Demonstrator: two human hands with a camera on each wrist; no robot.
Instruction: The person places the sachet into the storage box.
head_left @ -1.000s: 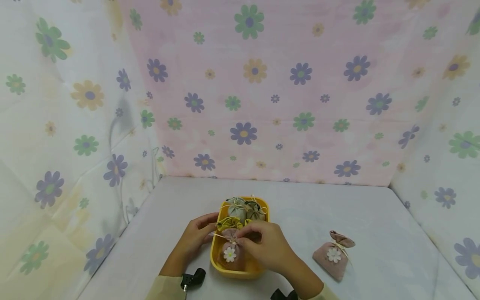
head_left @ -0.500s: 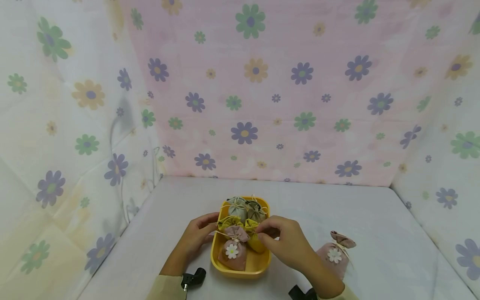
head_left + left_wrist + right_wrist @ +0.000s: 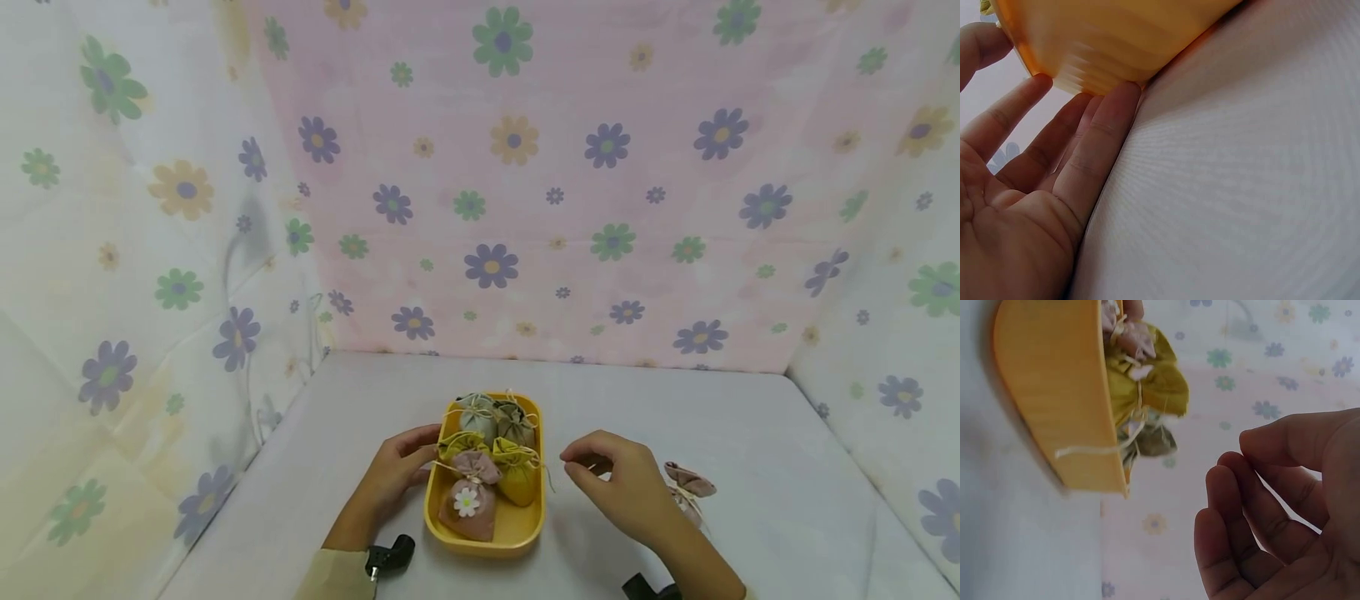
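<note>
A yellow tray [image 3: 483, 549] holds several small drawstring pouches. At its front left lies a pink pouch [image 3: 476, 522] with a white flower; a mustard pouch [image 3: 520, 486] sits to its right and another mustard pouch [image 3: 462, 444] behind it. My left hand [image 3: 392, 471] touches the tray's left side, and in the left wrist view its extended fingers [image 3: 1094, 150] rest against the outer wall. Apart from the tray, to its right, my right hand [image 3: 626, 483] holds nothing, its fingers loosely bent. Behind that hand a second pink pouch [image 3: 690, 482] is mostly hidden on the table.
A pale grey pouch [image 3: 477, 419] and an olive-brown pouch [image 3: 516, 425] fill the tray's back end. One white cord [image 3: 1094, 450] hangs over the tray's wall in the right wrist view. Flowered cloth [image 3: 555, 250] encloses the white table [image 3: 375, 379] at the back and sides.
My right hand has let go of the pink pouch in the tray and drawn away to the right, now covering most of the pink pouch on the table. My left hand has stayed put.
</note>
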